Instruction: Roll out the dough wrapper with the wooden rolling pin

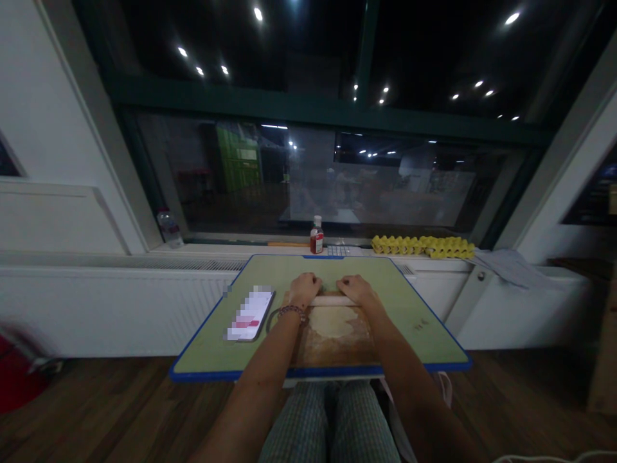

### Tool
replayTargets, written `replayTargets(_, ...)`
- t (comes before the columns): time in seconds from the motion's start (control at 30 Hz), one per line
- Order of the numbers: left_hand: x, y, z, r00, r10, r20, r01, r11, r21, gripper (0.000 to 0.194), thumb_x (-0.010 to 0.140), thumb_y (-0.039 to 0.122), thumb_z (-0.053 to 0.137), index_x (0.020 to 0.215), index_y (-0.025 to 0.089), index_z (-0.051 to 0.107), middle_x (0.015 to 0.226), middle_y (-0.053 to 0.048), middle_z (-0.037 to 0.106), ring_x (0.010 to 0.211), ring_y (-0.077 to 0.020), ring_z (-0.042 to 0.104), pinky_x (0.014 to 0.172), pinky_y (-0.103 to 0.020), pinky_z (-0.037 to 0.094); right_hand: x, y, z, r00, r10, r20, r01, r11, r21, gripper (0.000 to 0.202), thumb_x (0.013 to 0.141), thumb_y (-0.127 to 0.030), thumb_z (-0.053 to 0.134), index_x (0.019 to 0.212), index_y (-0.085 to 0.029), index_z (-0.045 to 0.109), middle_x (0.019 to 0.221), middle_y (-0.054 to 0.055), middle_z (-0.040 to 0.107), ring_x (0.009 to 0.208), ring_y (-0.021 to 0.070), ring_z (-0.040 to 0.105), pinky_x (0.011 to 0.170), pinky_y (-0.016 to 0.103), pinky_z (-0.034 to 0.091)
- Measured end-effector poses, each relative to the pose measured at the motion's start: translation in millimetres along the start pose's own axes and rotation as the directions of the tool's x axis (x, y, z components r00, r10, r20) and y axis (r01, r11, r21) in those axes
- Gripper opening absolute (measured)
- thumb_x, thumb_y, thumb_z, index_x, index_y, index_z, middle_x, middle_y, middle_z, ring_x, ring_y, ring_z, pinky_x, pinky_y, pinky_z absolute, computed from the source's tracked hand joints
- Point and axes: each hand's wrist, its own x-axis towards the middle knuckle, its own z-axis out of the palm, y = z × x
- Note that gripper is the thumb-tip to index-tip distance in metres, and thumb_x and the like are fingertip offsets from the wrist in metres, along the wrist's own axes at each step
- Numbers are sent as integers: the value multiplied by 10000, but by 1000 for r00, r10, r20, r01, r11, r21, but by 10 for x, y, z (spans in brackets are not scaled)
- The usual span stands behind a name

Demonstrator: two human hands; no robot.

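A pale rolling pin [333,300] lies crosswise at the far edge of a flat, thin sheet of dough [333,321]. My left hand [304,289] is closed over the pin's left end, with a beaded bracelet on that wrist. Curled over the right end is my right hand [357,289]. Beneath the dough is a brown wooden board [332,355], dusted with flour in places. Both hands hide the pin's ends.
The board rests on a green table [409,347] with a blue rim. A lit phone [251,315] lies left of it. On the windowsill stand a small red-labelled bottle [317,236], yellow egg cartons [421,245] and a clear plastic bottle [169,228]. A grey cloth [511,265] lies far right.
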Motion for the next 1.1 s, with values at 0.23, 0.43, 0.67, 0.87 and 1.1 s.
replayTargets(0.23,-27,6,-18,1000,-9,-2,9,1000,11,347,938,349,411,939,222,735,1027,-111,750,940,-229,688,750,-284,478,-37,-7,-18,1000,2,-15,-2,1000,18,404,947,-416,413,1059,-222,748,1087,78,730,995,183,644,804,233,422)
replayTargets(0.43,-22,24,-37,1000,-24,20,24,1000,12,340,929,330,434,954,181,739,1034,-123,748,942,-228,684,739,-281,473,15,17,21,1000,10,17,-10,1000,25,400,955,-427,418,1079,-232,745,1104,70,726,1009,177,641,829,231,422)
replayTargets(0.67,-40,22,-42,1000,-18,17,18,1000,-9,356,933,335,431,969,159,738,1028,-125,744,931,-209,680,726,-266,446,-7,-2,7,1000,17,-17,-17,1000,21,381,943,-406,428,1028,-228,754,1096,77,732,993,189,653,792,244,431)
replayTargets(0.87,-45,30,-49,1000,-19,22,20,1000,-15,364,932,325,429,986,145,741,1046,-145,736,950,-227,681,742,-279,450,-25,-12,-9,1000,-1,-28,1,1000,25,384,942,-390,422,1011,-219,759,1086,78,736,982,185,654,782,236,424)
replayTargets(1.1,-40,35,-48,999,-32,27,33,999,-12,355,926,325,438,979,147,740,1053,-144,736,963,-237,685,750,-283,463,-27,-24,-22,1000,12,-15,-12,999,43,383,934,-395,429,1028,-214,754,1083,82,736,989,191,655,777,242,421)
